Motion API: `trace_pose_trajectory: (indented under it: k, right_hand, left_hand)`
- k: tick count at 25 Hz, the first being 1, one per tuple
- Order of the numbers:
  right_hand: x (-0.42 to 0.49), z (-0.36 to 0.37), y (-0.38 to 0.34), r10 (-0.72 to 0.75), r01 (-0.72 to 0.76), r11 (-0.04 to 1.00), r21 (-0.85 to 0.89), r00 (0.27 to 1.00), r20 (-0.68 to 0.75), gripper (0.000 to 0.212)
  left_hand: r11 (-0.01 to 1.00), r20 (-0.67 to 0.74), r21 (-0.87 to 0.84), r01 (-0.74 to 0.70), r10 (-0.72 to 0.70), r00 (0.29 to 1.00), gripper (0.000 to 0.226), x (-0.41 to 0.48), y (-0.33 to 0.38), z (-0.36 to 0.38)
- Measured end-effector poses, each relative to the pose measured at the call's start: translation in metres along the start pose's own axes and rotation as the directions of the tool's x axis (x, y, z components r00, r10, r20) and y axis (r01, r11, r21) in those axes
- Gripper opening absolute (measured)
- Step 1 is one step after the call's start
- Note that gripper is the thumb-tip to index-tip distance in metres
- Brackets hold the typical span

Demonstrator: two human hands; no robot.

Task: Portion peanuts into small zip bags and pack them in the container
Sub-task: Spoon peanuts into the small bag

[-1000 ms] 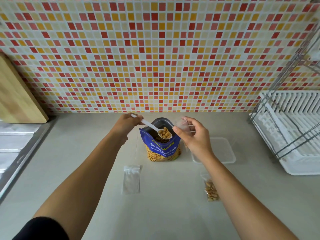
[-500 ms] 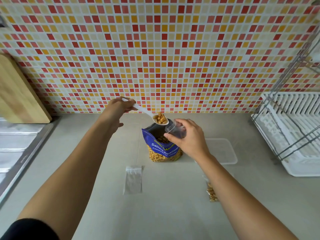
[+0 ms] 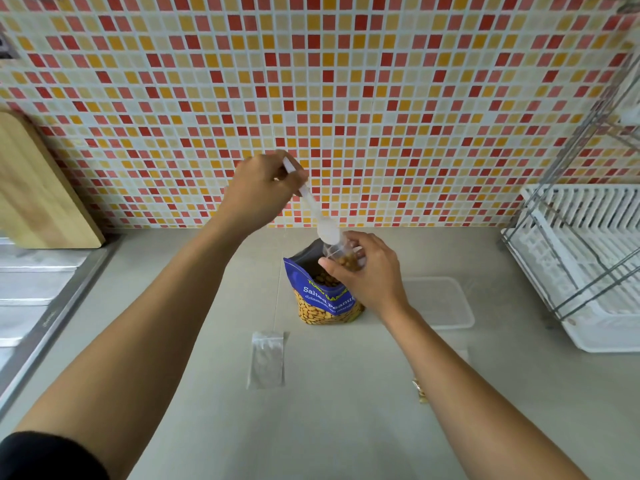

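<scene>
A blue peanut pouch (image 3: 323, 299) stands open at the middle of the counter. My right hand (image 3: 367, 271) holds a small clear zip bag (image 3: 344, 258) with peanuts in it just above the pouch's mouth. My left hand (image 3: 259, 192) grips the handle of a white plastic spoon (image 3: 317, 211), tipped steeply down with its bowl at the bag's opening. An empty zip bag (image 3: 266, 358) lies flat in front of the pouch. A clear plastic container (image 3: 440, 303) sits to the right. A filled zip bag (image 3: 419, 391) peeks out from under my right forearm.
A white dish rack (image 3: 588, 271) with a metal frame fills the right side. A wooden cutting board (image 3: 38, 192) leans on the tiled wall at left, above a steel sink drainer (image 3: 31, 292).
My left hand lifted the loaded spoon out of the pouch and tipped it over the small bag. The peanuts now sit in the bag, which my right hand brought over the pouch.
</scene>
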State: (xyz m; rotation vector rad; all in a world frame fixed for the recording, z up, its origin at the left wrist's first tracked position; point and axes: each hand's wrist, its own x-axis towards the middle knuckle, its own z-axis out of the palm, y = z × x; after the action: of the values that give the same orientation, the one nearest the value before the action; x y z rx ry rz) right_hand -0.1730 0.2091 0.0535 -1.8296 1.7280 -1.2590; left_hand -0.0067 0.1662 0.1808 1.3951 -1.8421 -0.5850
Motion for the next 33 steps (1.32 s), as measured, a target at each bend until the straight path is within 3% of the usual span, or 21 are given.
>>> trace_pose_trajectory:
  k: [3, 5, 7, 9, 11, 13, 15, 17, 19, 22, 26, 30, 33]
  right_hand:
    - [-0.001, -0.003, 0.0, 0.047, -0.046, 0.999, 0.022, 0.997, -0.064, 0.057]
    - [-0.001, -0.008, 0.001, 0.076, -0.074, 0.997, 0.024, 0.992, -0.097, 0.057]
    - [-0.002, -0.012, 0.0, 0.099, -0.096, 0.995, 0.027, 0.989, -0.109, 0.056]
    - [-0.003, -0.016, -0.001, 0.119, -0.116, 0.993, 0.03, 0.985, -0.128, 0.056]
    - [-0.004, -0.019, -0.003, 0.14, -0.136, 0.99, 0.037, 0.979, -0.15, 0.055]
    - [-0.004, -0.024, -0.004, 0.149, -0.143, 0.989, 0.048, 0.975, -0.162, 0.053]
    - [-0.004, -0.028, -0.005, 0.168, -0.157, 0.985, 0.072, 0.971, -0.168, 0.051]
    - [-0.003, -0.031, -0.007, 0.207, -0.187, 0.975, 0.123, 0.963, -0.171, 0.049]
    - [-0.002, -0.034, -0.009, 0.237, -0.206, 0.962, 0.177, 0.955, -0.176, 0.047]
    - [-0.005, -0.039, -0.01, 0.277, -0.24, 0.944, 0.228, 0.949, -0.148, 0.046]
    - [-0.01, -0.049, -0.002, 0.329, -0.333, 0.9, 0.282, 0.942, 0.063, 0.043]
    - [-0.016, -0.066, 0.025, 0.36, -0.439, 0.818, 0.373, 0.895, 0.264, 0.009]
    - [-0.031, -0.07, 0.049, 0.393, -0.484, 0.813, 0.324, 0.866, 0.309, 0.005]
  left_hand:
    - [0.983, -0.106, -0.121, 0.141, -0.154, 0.982, 0.013, 0.007, -0.012, -0.002]
    - [0.965, -0.035, -0.097, 0.243, -0.247, 0.968, 0.013, 0.005, -0.028, 0.011]
    - [0.957, 0.112, 0.027, 0.289, -0.29, 0.95, 0.017, -0.003, -0.047, 0.035]
    - [0.947, 0.215, 0.214, 0.241, -0.286, 0.934, 0.025, -0.009, -0.068, 0.057]
    - [0.903, 0.235, 0.374, 0.212, -0.313, 0.92, 0.032, -0.012, -0.081, 0.069]
    - [0.869, 0.165, 0.43, 0.245, -0.343, 0.925, 0.04, -0.017, -0.078, 0.07]
    - [0.934, 0.044, 0.282, 0.22, -0.242, 0.969, 0.038, -0.026, -0.068, 0.065]
    - [0.994, 0.009, -0.027, 0.109, -0.109, 0.994, 0.026, -0.043, -0.055, 0.063]
    - [0.978, 0.122, -0.199, 0.066, -0.042, 0.992, 0.025, -0.064, -0.043, 0.066]
    - [0.981, 0.276, -0.184, 0.059, -0.006, 0.961, 0.032, -0.082, -0.037, 0.086]
    - [0.901, 0.312, -0.358, 0.247, -0.133, 0.941, 0.017, -0.088, -0.04, 0.105]
    - [0.701, 0.455, -0.542, 0.463, -0.218, 0.863, 0.01, -0.102, -0.04, 0.12]
    - [0.693, 0.525, -0.496, 0.524, -0.242, 0.816, 0.005, -0.118, -0.04, 0.143]
